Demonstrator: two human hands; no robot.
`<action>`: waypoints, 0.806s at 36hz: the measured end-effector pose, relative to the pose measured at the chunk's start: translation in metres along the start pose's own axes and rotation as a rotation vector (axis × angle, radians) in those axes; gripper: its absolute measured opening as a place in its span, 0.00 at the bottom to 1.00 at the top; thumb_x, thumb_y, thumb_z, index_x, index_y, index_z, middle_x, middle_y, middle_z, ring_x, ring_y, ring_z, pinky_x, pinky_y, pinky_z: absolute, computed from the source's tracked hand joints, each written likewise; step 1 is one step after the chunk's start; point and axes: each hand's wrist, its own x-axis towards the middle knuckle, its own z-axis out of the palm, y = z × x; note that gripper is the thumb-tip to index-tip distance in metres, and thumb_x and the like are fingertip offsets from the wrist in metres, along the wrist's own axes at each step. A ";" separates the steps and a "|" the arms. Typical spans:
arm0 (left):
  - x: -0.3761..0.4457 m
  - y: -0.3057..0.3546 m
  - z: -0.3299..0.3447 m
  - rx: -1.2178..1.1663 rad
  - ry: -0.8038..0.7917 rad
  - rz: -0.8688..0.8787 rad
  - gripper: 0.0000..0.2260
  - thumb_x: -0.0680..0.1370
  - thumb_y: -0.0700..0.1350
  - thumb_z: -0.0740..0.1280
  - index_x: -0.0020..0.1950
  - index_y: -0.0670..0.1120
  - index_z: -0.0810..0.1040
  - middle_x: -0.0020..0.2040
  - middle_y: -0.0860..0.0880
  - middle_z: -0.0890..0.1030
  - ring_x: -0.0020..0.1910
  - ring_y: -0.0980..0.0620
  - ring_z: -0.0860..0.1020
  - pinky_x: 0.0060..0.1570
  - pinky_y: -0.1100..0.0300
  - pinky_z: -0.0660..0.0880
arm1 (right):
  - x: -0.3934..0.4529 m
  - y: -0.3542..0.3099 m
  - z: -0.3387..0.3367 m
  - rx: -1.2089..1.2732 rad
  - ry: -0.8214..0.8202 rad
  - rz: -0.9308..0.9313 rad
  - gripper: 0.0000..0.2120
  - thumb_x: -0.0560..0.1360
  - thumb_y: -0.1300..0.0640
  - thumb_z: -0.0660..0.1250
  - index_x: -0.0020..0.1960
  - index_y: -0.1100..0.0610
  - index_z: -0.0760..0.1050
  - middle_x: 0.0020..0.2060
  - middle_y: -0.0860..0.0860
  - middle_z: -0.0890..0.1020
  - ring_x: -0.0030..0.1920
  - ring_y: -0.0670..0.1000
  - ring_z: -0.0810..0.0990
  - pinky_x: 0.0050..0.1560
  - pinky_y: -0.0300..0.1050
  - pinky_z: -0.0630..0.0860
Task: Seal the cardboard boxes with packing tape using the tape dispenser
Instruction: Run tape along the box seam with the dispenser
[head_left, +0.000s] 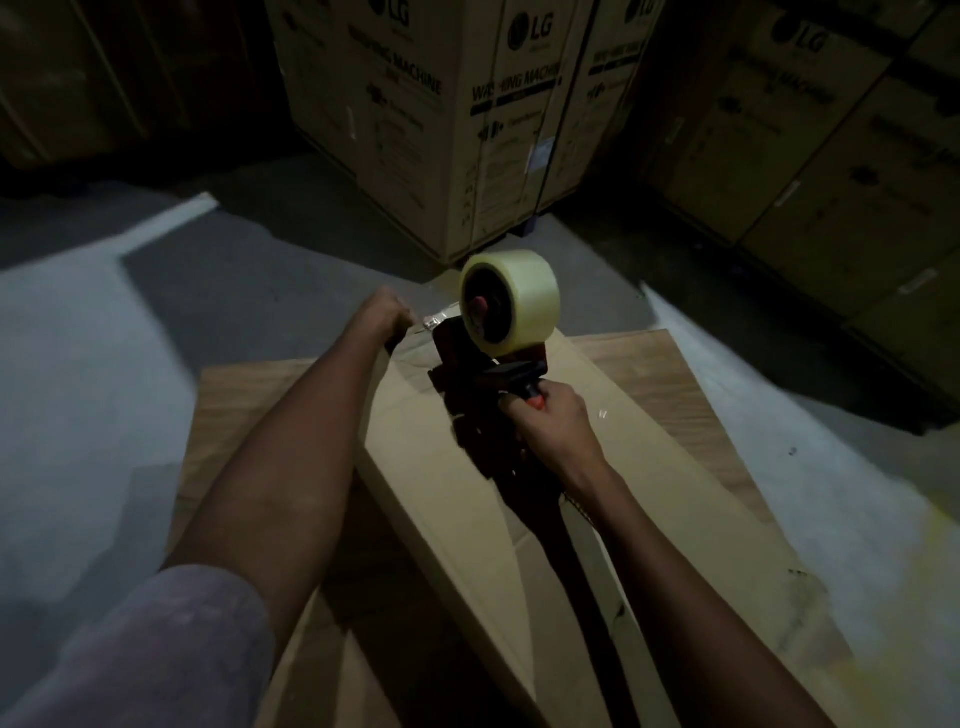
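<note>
Pale lilac sleeve (156, 649), bare forearms

LG washer cartons (415, 104) behind; concrete floor (93, 364).

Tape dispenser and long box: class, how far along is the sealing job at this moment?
Done: nothing clearly; the dim picture shows no finished tape strip. In hand: the right hand grips the tape dispenser over the long box, while the left hand holds the tape end at the box's far edge. Left: running tape along the seam towards the person.

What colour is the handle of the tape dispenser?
Orange-red where the handle shows above the right hand; the head view shows it.
</note>
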 end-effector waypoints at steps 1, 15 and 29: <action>-0.001 -0.001 -0.001 0.028 -0.041 -0.007 0.05 0.80 0.35 0.66 0.46 0.43 0.77 0.47 0.41 0.76 0.49 0.47 0.72 0.39 0.58 0.70 | 0.001 0.002 0.000 -0.015 0.005 0.002 0.16 0.69 0.41 0.66 0.33 0.52 0.71 0.24 0.43 0.76 0.26 0.41 0.72 0.26 0.33 0.66; -0.002 0.001 -0.004 0.002 0.092 0.119 0.07 0.77 0.42 0.75 0.49 0.37 0.85 0.44 0.39 0.85 0.42 0.44 0.81 0.45 0.53 0.78 | 0.000 0.001 0.004 -0.075 0.027 -0.019 0.19 0.67 0.36 0.64 0.31 0.52 0.72 0.25 0.42 0.78 0.27 0.41 0.75 0.26 0.33 0.67; -0.033 -0.018 0.003 -0.217 -0.073 0.315 0.20 0.81 0.51 0.70 0.39 0.35 0.81 0.27 0.44 0.69 0.26 0.51 0.67 0.30 0.57 0.67 | -0.001 -0.002 0.000 -0.062 -0.038 0.012 0.14 0.77 0.44 0.70 0.40 0.53 0.78 0.29 0.44 0.82 0.28 0.40 0.78 0.29 0.34 0.73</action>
